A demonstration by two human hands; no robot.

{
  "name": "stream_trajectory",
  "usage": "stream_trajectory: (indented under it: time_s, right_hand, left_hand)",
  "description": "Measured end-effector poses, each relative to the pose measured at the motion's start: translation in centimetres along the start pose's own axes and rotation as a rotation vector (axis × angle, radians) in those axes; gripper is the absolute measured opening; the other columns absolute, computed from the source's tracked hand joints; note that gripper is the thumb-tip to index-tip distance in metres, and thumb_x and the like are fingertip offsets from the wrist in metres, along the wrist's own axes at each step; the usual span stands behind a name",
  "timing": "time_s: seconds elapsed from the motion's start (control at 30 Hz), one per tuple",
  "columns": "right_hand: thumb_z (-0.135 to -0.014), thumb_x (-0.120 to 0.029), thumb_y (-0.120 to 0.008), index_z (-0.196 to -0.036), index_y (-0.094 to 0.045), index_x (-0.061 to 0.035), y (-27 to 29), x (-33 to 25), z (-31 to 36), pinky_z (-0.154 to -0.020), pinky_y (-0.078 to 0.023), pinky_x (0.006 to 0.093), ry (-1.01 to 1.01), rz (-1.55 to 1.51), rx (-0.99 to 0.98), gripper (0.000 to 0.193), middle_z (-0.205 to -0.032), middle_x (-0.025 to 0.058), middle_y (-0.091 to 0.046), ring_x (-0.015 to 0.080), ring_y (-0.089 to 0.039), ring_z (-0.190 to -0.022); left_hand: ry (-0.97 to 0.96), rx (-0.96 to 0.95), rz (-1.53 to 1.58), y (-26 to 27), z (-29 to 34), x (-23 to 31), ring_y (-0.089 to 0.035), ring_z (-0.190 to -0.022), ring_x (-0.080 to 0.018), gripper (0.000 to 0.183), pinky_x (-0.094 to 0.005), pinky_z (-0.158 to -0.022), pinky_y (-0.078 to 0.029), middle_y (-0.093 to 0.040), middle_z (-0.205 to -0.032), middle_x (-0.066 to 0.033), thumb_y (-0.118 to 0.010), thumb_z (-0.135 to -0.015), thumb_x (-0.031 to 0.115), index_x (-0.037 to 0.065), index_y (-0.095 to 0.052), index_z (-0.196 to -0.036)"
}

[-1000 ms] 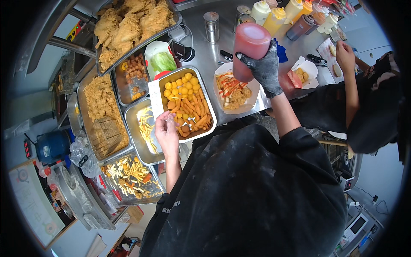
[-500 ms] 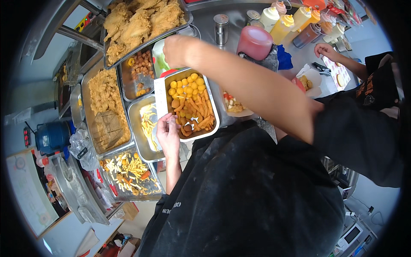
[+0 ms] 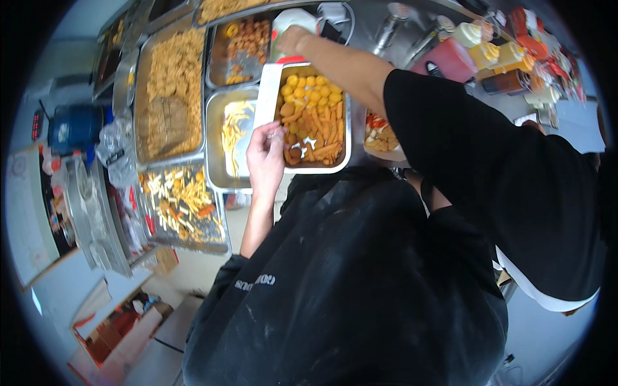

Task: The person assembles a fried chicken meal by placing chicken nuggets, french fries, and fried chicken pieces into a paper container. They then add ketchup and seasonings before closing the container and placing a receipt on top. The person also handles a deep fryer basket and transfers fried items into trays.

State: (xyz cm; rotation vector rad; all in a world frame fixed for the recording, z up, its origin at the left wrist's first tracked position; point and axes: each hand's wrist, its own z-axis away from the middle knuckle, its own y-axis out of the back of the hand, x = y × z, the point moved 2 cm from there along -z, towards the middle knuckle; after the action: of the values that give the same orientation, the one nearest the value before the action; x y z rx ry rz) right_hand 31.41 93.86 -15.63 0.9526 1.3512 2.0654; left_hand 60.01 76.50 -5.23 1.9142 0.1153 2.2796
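My left hand (image 3: 265, 148) is at the near left corner of a metal tray (image 3: 348, 128) of fried snacks. Its fingers are pinched together; what they hold, if anything, is too small to make out. In the tray lie yellow balls (image 3: 313, 90), fried sticks (image 3: 329, 128) and darker brown pieces. A white strip (image 3: 266, 96) runs along the tray's left side. My right hand is hidden; a bit of forearm (image 3: 440, 197) shows beneath a co-worker's black sleeve. Half covered by that sleeve is a paper box of food (image 3: 380, 136).
The co-worker's arm (image 3: 351, 67) crosses over the tray, its hand (image 3: 294, 40) at a white and green package (image 3: 302, 19). Trays of fries (image 3: 210, 116), fried chicken (image 3: 137, 83) and mixed pieces (image 3: 225, 238) stand left. Sauce bottles (image 3: 484, 54) crowd the far right.
The view has shifted, so the trays sit higher and farther right. The co-worker's sleeve now covers more of the right side. My left hand stays pinched at the tray's corner.
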Motion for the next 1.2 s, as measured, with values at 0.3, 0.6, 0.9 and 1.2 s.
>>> stream_trajectory:
  time_s: [0.3,0.6,0.9,1.2]
  right_hand:
    - [-0.088,-0.015,-0.057,-0.094,-0.069,-0.0113,2.7,-3.1,0.9,-0.068,-0.054,0.0366,-0.46,0.23,0.115,0.014,-0.087,0.0081,-0.07,0.0269,-0.067,-0.082]
    - [-0.082,-0.004,-0.058,-0.083,-0.053,-0.001,11.2,-3.7,8.7,-0.045,-0.051,0.0372,-0.384,1.663,-0.113,0.006,-0.077,0.014,-0.068,0.0271,-0.069,-0.063]
    - [-0.066,-0.024,-0.091,-0.115,-0.065,0.0006,-1.0,4.2,37.1,-0.081,-0.057,0.0363,-1.139,-1.194,1.386,0.061,-0.103,0.0121,-0.072,0.0238,-0.07,-0.086]
    - [-0.064,-0.03,-0.092,-0.114,-0.059,0.0017,-1.8,4.1,36.0,-0.078,-0.055,0.0372,-1.435,-0.929,1.331,0.067,-0.102,0.0132,-0.068,0.0241,-0.068,-0.09]
  left_hand:
    - [0.009,0.057,-0.019,0.6,0.6,0.1,-0.056,-0.071,-0.0053,0.02,-0.0214,-0.067,-0.048,-0.069,-0.098,-0.005,-0.059,-0.097,0.007,0.0,-0.06,-0.115]
    - [-0.014,0.068,0.07,1.6,0.1,-0.9,-0.061,-0.076,-0.0093,0.017,-0.023,-0.071,-0.051,-0.069,-0.1,-0.0098,-0.056,-0.098,0.004,-0.002,-0.059,-0.114]
    - [-0.049,0.07,-0.008,1.2,-1.0,0.5,-0.059,-0.074,-0.0087,0.019,-0.0223,-0.067,-0.05,-0.068,-0.099,-0.0089,-0.056,-0.099,0.007,-0.001,-0.059,-0.116]
    - [-0.07,0.036,-0.035,0.8,-1.2,1.1,-0.059,-0.073,-0.0079,0.021,-0.0209,-0.065,-0.046,-0.068,-0.104,-0.0086,-0.053,-0.099,0.006,0.002,-0.058,-0.119]
